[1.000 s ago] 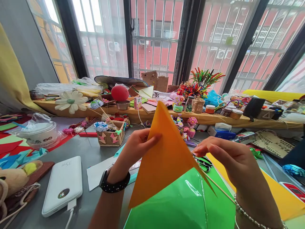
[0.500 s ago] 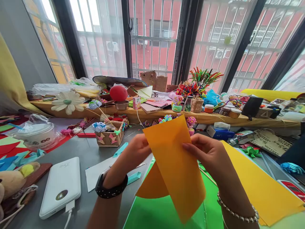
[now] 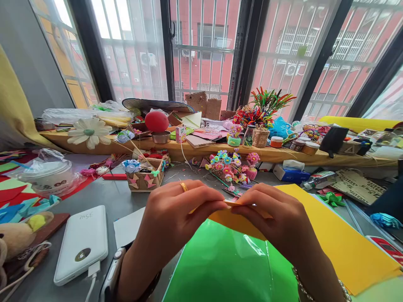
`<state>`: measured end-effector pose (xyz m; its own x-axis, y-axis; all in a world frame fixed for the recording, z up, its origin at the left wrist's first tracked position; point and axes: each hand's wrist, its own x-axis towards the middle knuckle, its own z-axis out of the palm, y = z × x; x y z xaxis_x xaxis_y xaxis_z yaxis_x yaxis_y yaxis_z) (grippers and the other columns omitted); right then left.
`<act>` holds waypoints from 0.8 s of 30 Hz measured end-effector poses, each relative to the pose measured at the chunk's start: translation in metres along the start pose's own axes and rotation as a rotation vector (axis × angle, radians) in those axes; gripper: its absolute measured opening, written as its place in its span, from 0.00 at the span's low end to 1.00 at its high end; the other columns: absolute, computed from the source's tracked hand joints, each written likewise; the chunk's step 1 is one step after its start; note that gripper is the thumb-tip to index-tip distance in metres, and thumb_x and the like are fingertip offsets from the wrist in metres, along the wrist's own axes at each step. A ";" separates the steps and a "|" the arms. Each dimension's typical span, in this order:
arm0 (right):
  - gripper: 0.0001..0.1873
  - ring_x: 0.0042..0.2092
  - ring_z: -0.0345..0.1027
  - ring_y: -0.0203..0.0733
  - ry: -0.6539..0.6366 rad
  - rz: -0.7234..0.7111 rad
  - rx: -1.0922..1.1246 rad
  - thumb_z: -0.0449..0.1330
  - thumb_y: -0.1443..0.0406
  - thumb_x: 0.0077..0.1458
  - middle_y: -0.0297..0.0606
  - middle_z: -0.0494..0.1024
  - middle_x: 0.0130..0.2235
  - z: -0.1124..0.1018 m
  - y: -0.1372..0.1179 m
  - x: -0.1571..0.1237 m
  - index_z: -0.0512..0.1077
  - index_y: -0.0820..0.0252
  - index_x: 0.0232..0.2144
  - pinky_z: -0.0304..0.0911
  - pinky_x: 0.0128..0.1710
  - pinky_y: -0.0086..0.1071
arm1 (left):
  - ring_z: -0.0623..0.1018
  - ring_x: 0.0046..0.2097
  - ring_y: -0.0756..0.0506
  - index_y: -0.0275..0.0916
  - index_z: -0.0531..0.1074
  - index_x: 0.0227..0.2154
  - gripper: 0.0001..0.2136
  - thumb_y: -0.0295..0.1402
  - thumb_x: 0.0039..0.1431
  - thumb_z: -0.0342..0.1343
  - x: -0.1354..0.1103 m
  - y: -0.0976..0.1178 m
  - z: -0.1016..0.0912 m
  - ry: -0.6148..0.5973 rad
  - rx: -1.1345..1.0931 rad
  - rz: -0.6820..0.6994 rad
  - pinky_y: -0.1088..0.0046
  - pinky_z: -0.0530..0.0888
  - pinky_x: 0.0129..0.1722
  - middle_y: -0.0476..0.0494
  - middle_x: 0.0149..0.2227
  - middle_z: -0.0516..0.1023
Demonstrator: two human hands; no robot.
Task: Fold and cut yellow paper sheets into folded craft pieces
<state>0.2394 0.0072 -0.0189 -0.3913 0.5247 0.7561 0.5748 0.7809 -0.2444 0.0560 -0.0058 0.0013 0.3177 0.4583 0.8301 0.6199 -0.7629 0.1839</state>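
My left hand [image 3: 176, 212] and my right hand [image 3: 273, 218] meet in front of me, both pinched on a folded orange paper sheet [image 3: 239, 220] held almost edge-on. The left hand wears a gold ring, and a dark watch sits at its wrist. A bead bracelet circles my right wrist. Below the hands lies a glossy green sheet [image 3: 226, 268]. A larger orange-yellow sheet [image 3: 340, 243] lies flat on the table to the right.
A white power bank [image 3: 82, 243] with a cable lies at the left, beside a white paper [image 3: 129, 226]. A small cardboard box [image 3: 145, 178] and paper flowers [image 3: 229, 165] stand behind the hands. The wooden window ledge [image 3: 195, 151] is crowded with craft items.
The orange paper, held upright a second ago, has been folded down flat between both hands. My hands have come together at its top edge.
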 end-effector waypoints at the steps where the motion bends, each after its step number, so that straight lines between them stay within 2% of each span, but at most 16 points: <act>1: 0.04 0.28 0.65 0.34 -0.011 0.015 0.002 0.57 0.66 0.51 0.33 0.73 0.25 -0.003 0.002 0.000 0.70 0.60 0.25 0.58 0.27 0.26 | 0.72 0.24 0.54 0.41 0.72 0.25 0.01 0.31 0.49 0.57 0.000 -0.002 -0.001 0.012 0.015 -0.015 0.81 0.67 0.26 0.56 0.23 0.76; 5: 0.04 0.27 0.66 0.33 -0.065 0.107 0.007 0.57 0.66 0.50 0.31 0.73 0.25 -0.018 0.018 -0.002 0.70 0.58 0.25 0.59 0.27 0.24 | 0.71 0.22 0.55 0.44 0.73 0.22 0.02 0.33 0.47 0.58 -0.003 -0.012 -0.011 0.168 0.066 -0.152 0.81 0.66 0.26 0.59 0.22 0.76; 9: 0.05 0.26 0.66 0.33 -0.058 0.205 0.011 0.58 0.64 0.49 0.31 0.74 0.24 -0.030 0.035 -0.004 0.70 0.58 0.24 0.60 0.26 0.24 | 0.70 0.23 0.55 0.46 0.74 0.19 0.02 0.34 0.43 0.60 -0.006 -0.024 -0.024 0.325 0.035 -0.445 0.83 0.64 0.24 0.62 0.20 0.75; 13: 0.07 0.26 0.65 0.34 -0.064 0.320 0.091 0.58 0.61 0.48 0.31 0.73 0.23 -0.033 0.040 -0.004 0.70 0.58 0.22 0.60 0.27 0.25 | 0.70 0.25 0.54 0.44 0.74 0.18 0.02 0.33 0.40 0.61 -0.007 -0.035 -0.030 0.263 -0.142 -0.612 0.83 0.64 0.23 0.58 0.21 0.75; 14: 0.08 0.26 0.65 0.34 -0.065 0.362 0.132 0.58 0.60 0.47 0.32 0.73 0.23 -0.032 0.040 -0.004 0.70 0.58 0.22 0.60 0.27 0.25 | 0.70 0.26 0.54 0.44 0.75 0.20 0.01 0.33 0.40 0.61 -0.006 -0.037 -0.030 0.241 -0.194 -0.637 0.83 0.64 0.23 0.57 0.22 0.75; 16: 0.09 0.26 0.65 0.34 -0.080 0.461 0.237 0.59 0.58 0.46 0.32 0.72 0.23 -0.030 0.043 -0.004 0.71 0.58 0.22 0.60 0.26 0.25 | 0.71 0.26 0.53 0.44 0.75 0.26 0.06 0.34 0.40 0.61 -0.005 -0.044 -0.028 0.209 -0.316 -0.695 0.83 0.66 0.24 0.55 0.23 0.75; 20: 0.12 0.24 0.61 0.33 -0.172 0.626 0.410 0.58 0.55 0.45 0.32 0.69 0.22 -0.026 0.053 -0.004 0.71 0.58 0.23 0.57 0.21 0.25 | 0.74 0.29 0.51 0.40 0.73 0.29 0.10 0.35 0.40 0.62 -0.002 -0.056 -0.020 0.134 -0.508 -0.813 0.82 0.69 0.26 0.51 0.25 0.76; 24: 0.12 0.23 0.58 0.32 -0.224 0.686 0.482 0.59 0.56 0.44 0.31 0.67 0.21 -0.024 0.063 -0.003 0.71 0.59 0.22 0.56 0.21 0.24 | 0.76 0.30 0.50 0.39 0.70 0.34 0.15 0.34 0.40 0.62 0.001 -0.064 -0.010 0.127 -0.602 -0.867 0.81 0.70 0.26 0.51 0.25 0.76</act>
<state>0.2938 0.0463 -0.0222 -0.2314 0.9472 0.2221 0.3883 0.2992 -0.8716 0.0096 0.0386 -0.0045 -0.1609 0.9291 0.3328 0.1298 -0.3144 0.9404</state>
